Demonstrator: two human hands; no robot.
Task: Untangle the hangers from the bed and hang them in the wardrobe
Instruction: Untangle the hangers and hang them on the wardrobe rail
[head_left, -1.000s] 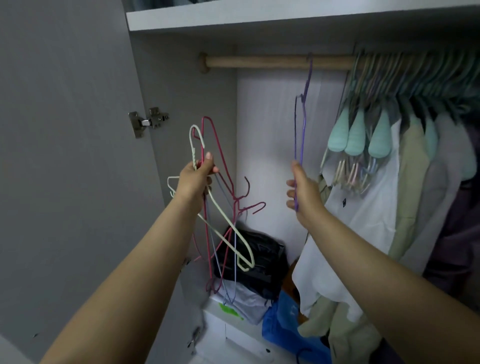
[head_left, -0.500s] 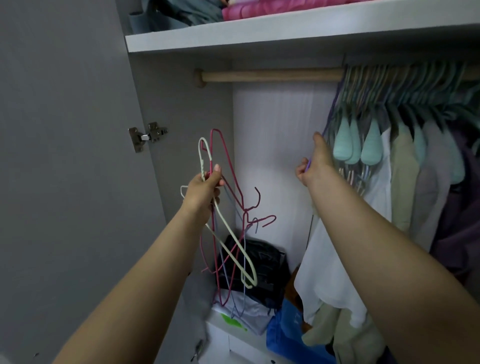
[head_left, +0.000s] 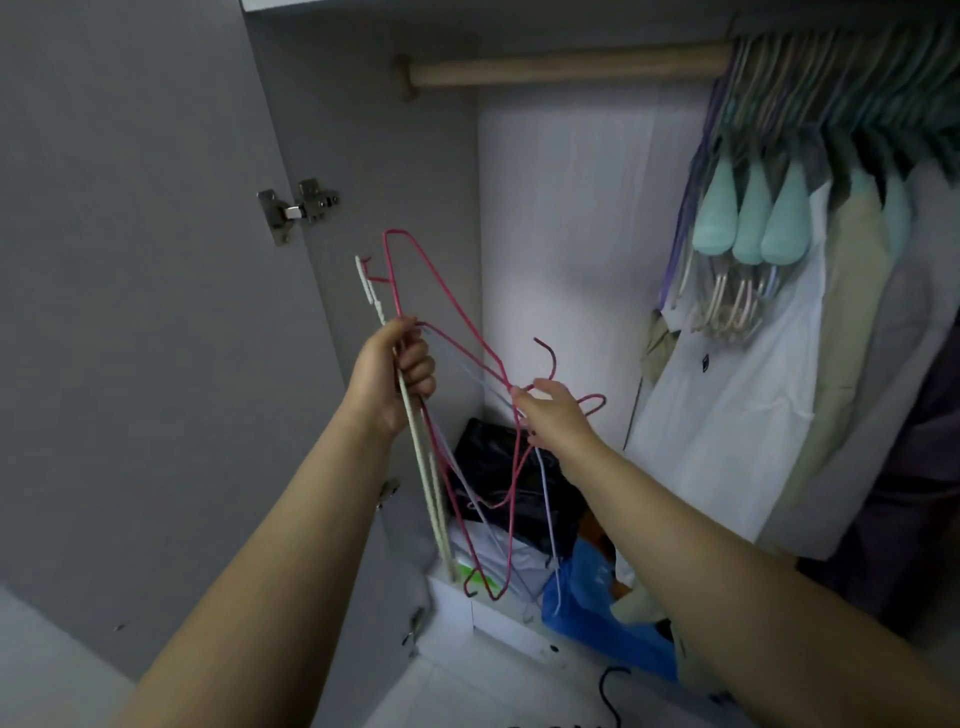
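Left hand (head_left: 393, 375) fist-clamped on hanger bundle (head_left: 457, 415), held up to keep hooks clear; right hand (head_left: 551, 418) pinching pink hanger (head_left: 447, 291) hook, prob to pull it free for rail (head_left: 566, 70).

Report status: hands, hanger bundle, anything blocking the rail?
Left hand grips hanger bundle. Right hand pinching pink hanger near its hook. Rail bare on left; clothes crowd right.

Left hand (head_left: 392, 371) fisted, raised; right hand (head_left: 553, 418) fingers pinching, both arms outstretched.
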